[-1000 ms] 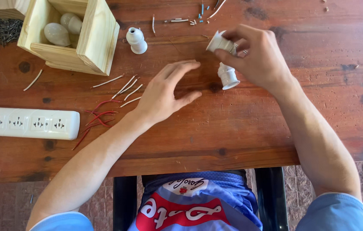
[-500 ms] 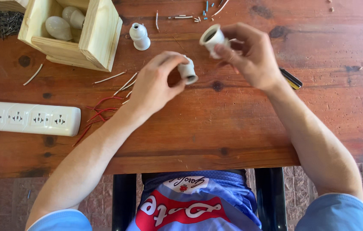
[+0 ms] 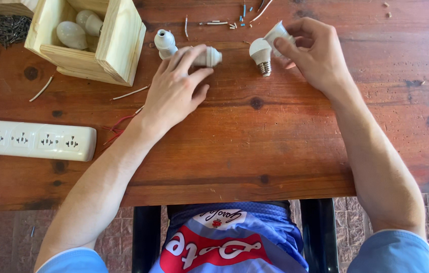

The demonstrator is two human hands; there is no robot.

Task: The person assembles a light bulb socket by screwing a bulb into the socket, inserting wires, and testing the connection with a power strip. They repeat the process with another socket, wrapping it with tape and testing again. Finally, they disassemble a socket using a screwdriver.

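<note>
My left hand (image 3: 174, 91) lies on the wooden table (image 3: 255, 146) with its fingertips closed on a white lamp socket (image 3: 208, 56) that rests on its side. My right hand (image 3: 318, 53) grips a second white lamp socket (image 3: 276, 33) between thumb and fingers at the far side of the table. A small white bulb (image 3: 261, 52) lies just left of that hand, its metal screw base pointing toward me; whether the socket touches it I cannot tell. A third white socket (image 3: 165, 42) stands just beyond my left fingers.
An open wooden box (image 3: 118, 45) at the far left holds two white bulbs (image 3: 72, 34). A white power strip (image 3: 32, 140) lies at the left edge, red wires (image 3: 118, 126) beside my left wrist. Wire scraps (image 3: 222, 23) and a pile of dark screws (image 3: 9, 28) lie along the far side.
My left hand picked a socket up from the table and carried it left and away from me. My right hand kept its socket, and a white bulb now shows beside it.
</note>
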